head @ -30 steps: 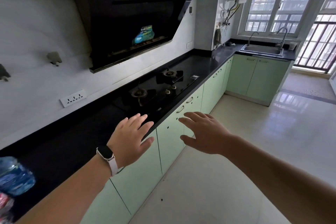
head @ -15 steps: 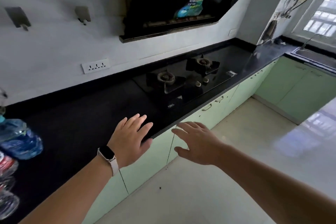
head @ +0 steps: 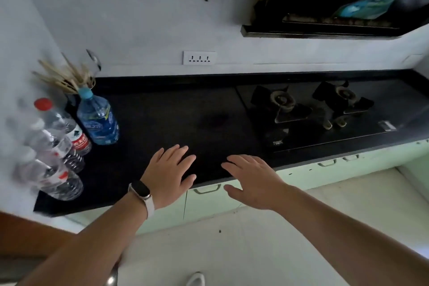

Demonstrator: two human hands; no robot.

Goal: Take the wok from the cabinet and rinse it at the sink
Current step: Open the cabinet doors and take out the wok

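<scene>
Below the black surface (head: 162,123), pale green cabinet (head: 209,202) doors have swung into view; the sink has gone. Left hand (head: 169,174) and right hand (head: 253,179) hover spread, holding nothing. Wok unseen, presumably inside.

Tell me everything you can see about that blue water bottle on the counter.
The blue water bottle is clear, blue-tinted plastic with a light blue screw cap, shut, and a blue printed label around its body. It stands on the black countertop near the left end, appearing to lean in this wide-angle view. Right beside it are clear bottles, one red-capped; whether they touch cannot be told. A holder of chopsticks stands behind it. Neither hand touches it.
</scene>
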